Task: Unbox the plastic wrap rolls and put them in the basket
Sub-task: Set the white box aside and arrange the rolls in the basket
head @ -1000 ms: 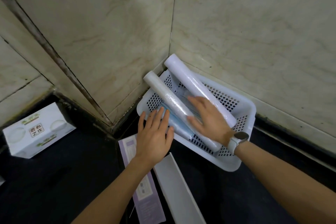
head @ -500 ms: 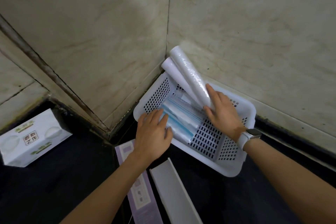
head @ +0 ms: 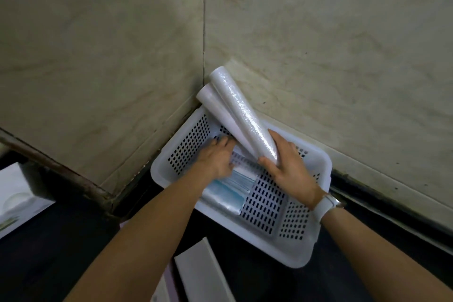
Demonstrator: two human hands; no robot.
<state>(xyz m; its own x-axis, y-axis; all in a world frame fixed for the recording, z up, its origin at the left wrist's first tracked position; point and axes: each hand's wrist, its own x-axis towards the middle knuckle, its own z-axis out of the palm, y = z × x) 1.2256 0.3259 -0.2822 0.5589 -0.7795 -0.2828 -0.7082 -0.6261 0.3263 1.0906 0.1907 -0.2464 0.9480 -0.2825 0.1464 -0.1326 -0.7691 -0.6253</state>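
Observation:
A white perforated basket (head: 289,250) sits in the corner where two marble walls meet. Two white plastic wrap rolls lean out of it toward the corner: the upper roll (head: 241,111) and a second roll (head: 215,110) under it. My right hand (head: 289,167) grips the lower end of the upper roll. My left hand (head: 217,158) reaches inside the basket and rests flat on a pack of blue face masks (head: 230,189), fingers touching the lower roll's end.
A long white box (head: 201,274) lies on the dark floor in front of the basket, with a purple box (head: 160,292) beside it at the bottom edge. A white carton (head: 17,198) stands at the far left. Walls close in behind the basket.
The rolls have swung from lying across the basket to leaning together into the corner. My right hand closed on the upper roll's lower end. My left hand went from the basket's rim into the basket.

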